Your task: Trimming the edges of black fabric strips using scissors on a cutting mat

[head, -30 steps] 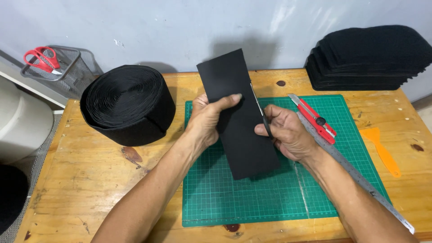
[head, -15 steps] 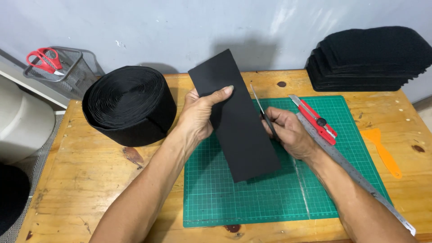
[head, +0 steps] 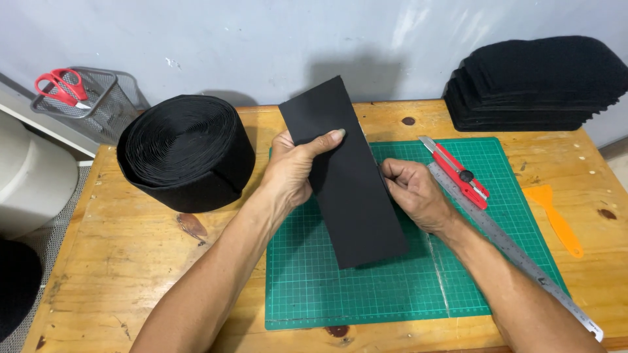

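Observation:
A long black rectangular strip [head: 350, 180] is held tilted above the green cutting mat [head: 392, 287]. My left hand [head: 291, 170] grips its left edge with the thumb laid across the front face. On the strip's right edge my right hand [head: 412, 193] is closed, fingers curled against it. The strip's upper end reaches past the mat's far edge.
A big roll of black strip [head: 186, 150] stands at the left of the wooden table [head: 118, 261]. A red utility knife [head: 458, 171] and a metal ruler [head: 517, 252] lie right of my hands, an orange scraper [head: 556, 219] beyond. Black cut pieces are stacked [head: 543, 82] at back right. A wire basket with red scissors [head: 62, 85] sits back left.
Both hands have lifted and turned the black strip a little leftward; the left thumb now lies flatter across it. The camera has moved in slightly.

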